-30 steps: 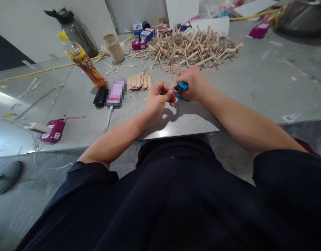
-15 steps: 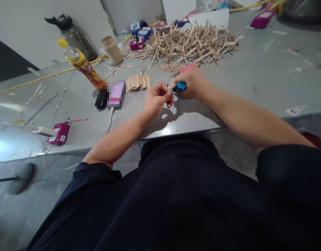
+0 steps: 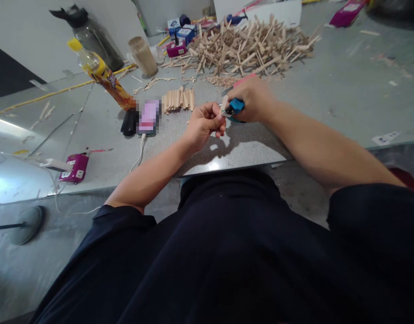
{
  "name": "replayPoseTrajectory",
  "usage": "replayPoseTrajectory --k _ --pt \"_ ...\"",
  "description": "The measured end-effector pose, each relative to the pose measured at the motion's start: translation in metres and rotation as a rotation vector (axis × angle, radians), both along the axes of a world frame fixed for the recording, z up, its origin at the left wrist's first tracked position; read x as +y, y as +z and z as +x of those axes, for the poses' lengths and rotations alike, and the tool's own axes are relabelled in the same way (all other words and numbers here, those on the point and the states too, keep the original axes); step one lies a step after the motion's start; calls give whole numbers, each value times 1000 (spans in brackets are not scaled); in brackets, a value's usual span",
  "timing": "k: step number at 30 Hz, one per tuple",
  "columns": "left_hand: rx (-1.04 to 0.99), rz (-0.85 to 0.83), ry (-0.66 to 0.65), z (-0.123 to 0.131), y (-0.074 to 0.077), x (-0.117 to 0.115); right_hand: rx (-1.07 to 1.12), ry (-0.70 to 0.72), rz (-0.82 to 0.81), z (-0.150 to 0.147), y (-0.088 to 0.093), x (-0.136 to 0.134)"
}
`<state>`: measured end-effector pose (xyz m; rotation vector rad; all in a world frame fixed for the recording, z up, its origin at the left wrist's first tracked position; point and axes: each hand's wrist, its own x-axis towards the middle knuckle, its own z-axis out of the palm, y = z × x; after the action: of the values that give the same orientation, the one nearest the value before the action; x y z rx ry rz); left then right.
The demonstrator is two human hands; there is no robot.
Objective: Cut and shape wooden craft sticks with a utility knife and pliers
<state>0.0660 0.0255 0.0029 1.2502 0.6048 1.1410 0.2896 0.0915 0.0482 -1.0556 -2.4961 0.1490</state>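
My left hand [image 3: 204,123] is closed in a pinch on a small wooden stick [image 3: 224,102] whose pale end pokes up beside the thumb. My right hand [image 3: 252,98] is wrapped round a blue-handled cutter [image 3: 235,107], its tip touching the stick. Both hands hover just above the grey table [image 3: 328,99], near its front edge. A row of short cut sticks [image 3: 178,99] lies just behind my left hand. Farther back spreads a big heap of wooden sticks [image 3: 250,45].
A phone [image 3: 149,116] on a white cable lies left of my hands, next to a tilted yellow drink bottle [image 3: 104,78]. A dark water bottle [image 3: 92,38], a tan cup [image 3: 142,56], small boxes [image 3: 183,33] and a magenta pack [image 3: 73,167] also stand on the table.
Both hands stayed together on the stick and cutter, shifting only slightly. The camera tilted a little, so the table objects sit higher in view.
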Motion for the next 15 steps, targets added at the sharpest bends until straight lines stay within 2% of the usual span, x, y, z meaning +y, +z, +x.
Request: replayPoseTrajectory --k 8,15 --pt "63 60 86 2 -9 9 -56 -76 -78 -6 8 -14" --pt "88 95 58 -3 -8 13 -48 -24 -99 -2 18 -13"
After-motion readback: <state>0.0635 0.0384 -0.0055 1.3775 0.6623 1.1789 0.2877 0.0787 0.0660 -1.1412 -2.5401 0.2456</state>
